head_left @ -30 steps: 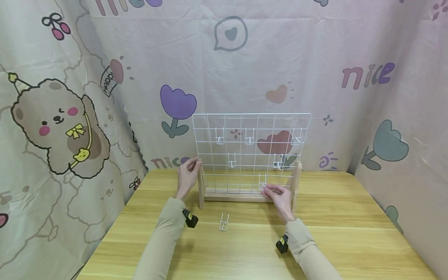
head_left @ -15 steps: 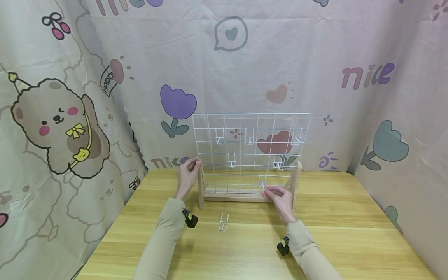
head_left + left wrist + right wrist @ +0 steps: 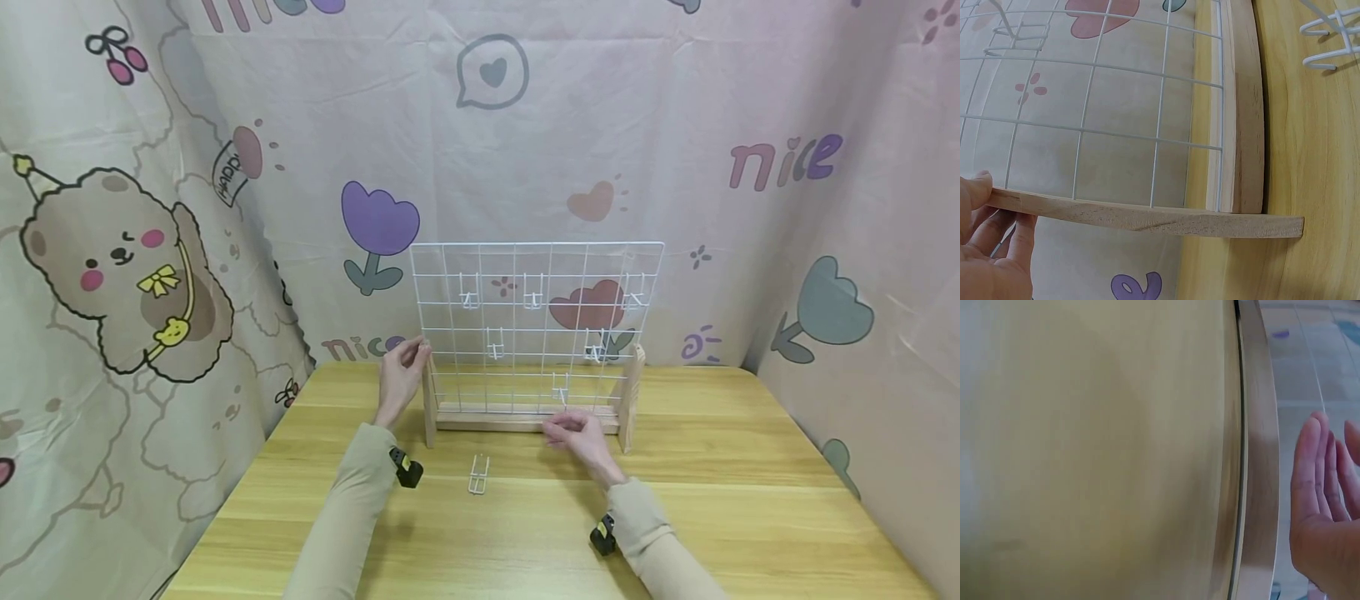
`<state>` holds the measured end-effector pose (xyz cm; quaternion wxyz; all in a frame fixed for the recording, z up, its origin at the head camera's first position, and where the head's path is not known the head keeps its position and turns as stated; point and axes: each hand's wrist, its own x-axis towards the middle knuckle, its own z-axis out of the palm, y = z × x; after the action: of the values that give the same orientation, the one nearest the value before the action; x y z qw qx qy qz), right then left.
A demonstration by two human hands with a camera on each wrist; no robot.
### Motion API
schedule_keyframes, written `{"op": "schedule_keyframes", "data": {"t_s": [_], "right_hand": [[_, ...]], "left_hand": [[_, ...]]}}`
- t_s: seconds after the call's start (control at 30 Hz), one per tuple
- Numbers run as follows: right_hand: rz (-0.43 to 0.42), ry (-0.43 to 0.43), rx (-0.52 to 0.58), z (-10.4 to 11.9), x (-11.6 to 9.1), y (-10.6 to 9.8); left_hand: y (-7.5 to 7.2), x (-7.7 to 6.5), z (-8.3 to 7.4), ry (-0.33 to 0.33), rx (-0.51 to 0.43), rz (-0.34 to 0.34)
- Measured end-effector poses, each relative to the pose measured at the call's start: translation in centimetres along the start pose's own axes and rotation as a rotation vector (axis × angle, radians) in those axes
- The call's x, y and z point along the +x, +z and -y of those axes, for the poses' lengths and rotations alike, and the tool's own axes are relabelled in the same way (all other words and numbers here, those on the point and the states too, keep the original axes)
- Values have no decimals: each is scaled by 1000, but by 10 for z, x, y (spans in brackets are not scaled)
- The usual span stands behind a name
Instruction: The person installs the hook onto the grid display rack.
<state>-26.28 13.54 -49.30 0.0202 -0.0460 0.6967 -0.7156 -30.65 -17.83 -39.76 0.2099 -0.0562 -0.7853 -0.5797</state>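
A white wire grid panel stands upright in a wooden stand, with several white wire hooks hanging on it. At the stand's left side, my left hand pinches the upper end of the wooden side post, thumb on one face and fingers on the other. My right hand is in front of the base bar, below the lowest hook. Its fingers are extended with nothing between them. One loose double-wire hook lies on the table in front of the stand.
The wood-grain table extends around the stand on all sides. Behind it hangs a printed cloth, and another patterned cloth runs along the left. The right wooden post rises close to my right hand.
My right hand has let go of the lowest hook and moved down and slightly left; that hook stays on the grid. My left hand keeps its place on the post.
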Motion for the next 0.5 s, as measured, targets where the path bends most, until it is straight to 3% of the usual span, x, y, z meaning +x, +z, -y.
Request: {"op": "schedule_keyframes", "data": {"t_s": [0.17, 0.3, 0.5], "right_hand": [[162, -42, -77, 0, -3, 17], [236, -58, -128, 1, -5, 33], [306, -18, -153, 2, -8, 56]], "left_hand": [[0, 0, 1, -3, 12, 0], [0, 0, 0, -10, 7, 0], [0, 0, -1, -11, 11, 0]]}}
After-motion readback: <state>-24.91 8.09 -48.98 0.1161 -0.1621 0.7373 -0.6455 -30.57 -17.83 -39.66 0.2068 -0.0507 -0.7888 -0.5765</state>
